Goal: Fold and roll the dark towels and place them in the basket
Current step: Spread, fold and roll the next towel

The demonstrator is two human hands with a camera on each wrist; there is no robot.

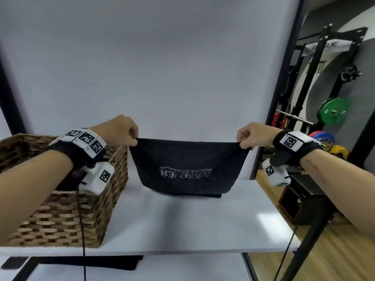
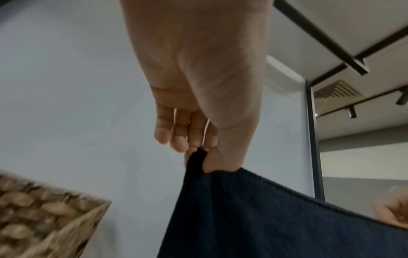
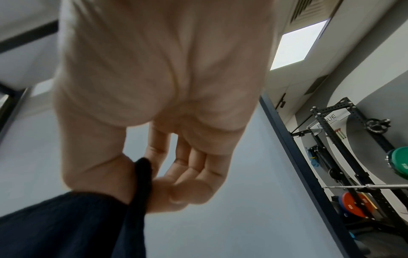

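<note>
A dark towel [image 1: 188, 165] with pale lettering hangs spread above the white table [image 1: 182, 226], its lower edge near more dark cloth [image 1: 203, 195] lying on the table. My left hand [image 1: 133, 136] pinches the towel's top left corner. My right hand [image 1: 242, 143] pinches the top right corner. In the left wrist view the thumb and fingers [image 2: 196, 139] pinch the towel [image 2: 264, 218] corner. In the right wrist view the hand [image 3: 143, 185] pinches the towel [image 3: 66, 227] the same way. A woven wicker basket [image 1: 60, 220] stands on the table's left side, below my left wrist.
A pale wall panel [image 1: 162, 67] backs the table. To the right stand a black weight rack [image 1: 316, 78], a green plate [image 1: 332, 113] on a bar and coloured plates near the floor. Another dark cloth [image 1: 91, 262] shows under the table's front edge.
</note>
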